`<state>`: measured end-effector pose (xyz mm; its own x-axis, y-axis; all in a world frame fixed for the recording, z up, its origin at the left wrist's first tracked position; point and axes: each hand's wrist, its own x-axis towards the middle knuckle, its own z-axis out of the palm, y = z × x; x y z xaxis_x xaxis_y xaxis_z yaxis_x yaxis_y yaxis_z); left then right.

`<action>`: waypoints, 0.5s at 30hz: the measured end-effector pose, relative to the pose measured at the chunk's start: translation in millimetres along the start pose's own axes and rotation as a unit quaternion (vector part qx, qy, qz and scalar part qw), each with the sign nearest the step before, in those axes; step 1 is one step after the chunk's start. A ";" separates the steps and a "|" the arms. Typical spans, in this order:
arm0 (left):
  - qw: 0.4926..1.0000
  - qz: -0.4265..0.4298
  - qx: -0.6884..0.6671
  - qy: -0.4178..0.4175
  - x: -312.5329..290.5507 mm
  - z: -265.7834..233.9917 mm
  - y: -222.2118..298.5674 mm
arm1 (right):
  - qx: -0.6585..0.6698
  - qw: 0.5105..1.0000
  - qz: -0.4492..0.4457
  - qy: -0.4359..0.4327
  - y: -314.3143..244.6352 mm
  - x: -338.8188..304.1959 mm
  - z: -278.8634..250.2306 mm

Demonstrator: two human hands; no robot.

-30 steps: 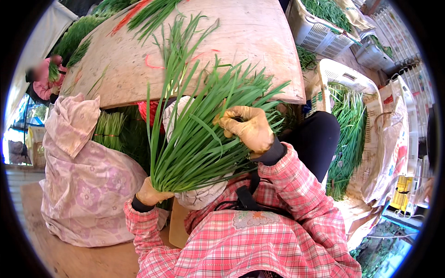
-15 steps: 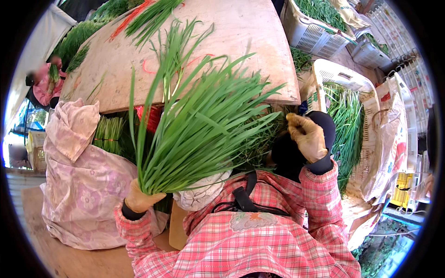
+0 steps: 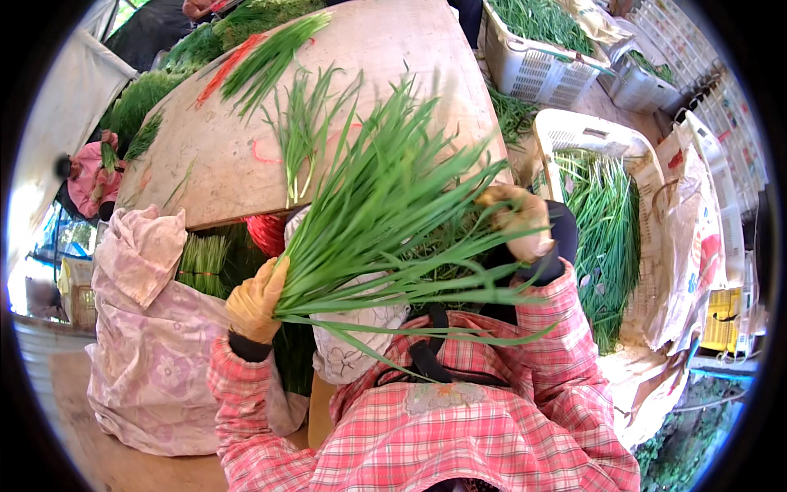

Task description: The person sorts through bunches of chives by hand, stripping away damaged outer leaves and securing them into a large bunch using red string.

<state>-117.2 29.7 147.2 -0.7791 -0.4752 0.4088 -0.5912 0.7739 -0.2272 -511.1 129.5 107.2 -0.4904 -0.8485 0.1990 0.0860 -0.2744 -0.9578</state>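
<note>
My gloved left hand (image 3: 258, 302) is closed around the base of a large fanned bunch of garlic chives (image 3: 369, 213). The long green leaves spread up and to the right, and a few droop across my lap. Among the leaf tips on the right is my gloved right hand (image 3: 523, 225), its fingers curled in and partly blurred. What those fingers pinch, if anything, I cannot make out. On the board beyond the bunch lies a small loose clump of chives (image 3: 302, 135).
A wooden board (image 3: 410, 41) fills the area ahead, with another chive bunch (image 3: 275, 61) and red ties (image 3: 225, 74) on it. At right stands a white crate (image 3: 598, 127) of chives. Cloth-covered goods (image 3: 156, 353) sit at left. A person in pink (image 3: 88, 176) works at far left.
My left hand has turned and risen slightly, tilting the bunch further to the right. My right hand has moved left and down slightly, in among the leaf tips.
</note>
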 end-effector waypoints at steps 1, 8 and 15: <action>0.998 -0.006 0.054 -0.019 -15.4 10.2 1.9 | -0.200 0.978 -0.060 0.001 3.7 -3.4 -15.1; 0.994 -0.040 0.089 0.053 -59.3 49.7 11.8 | -0.216 0.961 0.136 0.107 -68.9 -30.4 -65.1; 0.993 -0.048 0.089 0.060 -58.5 54.8 10.9 | -0.217 0.972 0.010 -0.091 -44.1 -27.3 -11.7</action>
<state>-89.4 43.0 72.5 -0.6931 -0.4817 0.5363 -0.6975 0.6360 -0.3302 -511.6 170.0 141.6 -0.3278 -0.9283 0.1756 -0.2987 -0.0745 -0.9514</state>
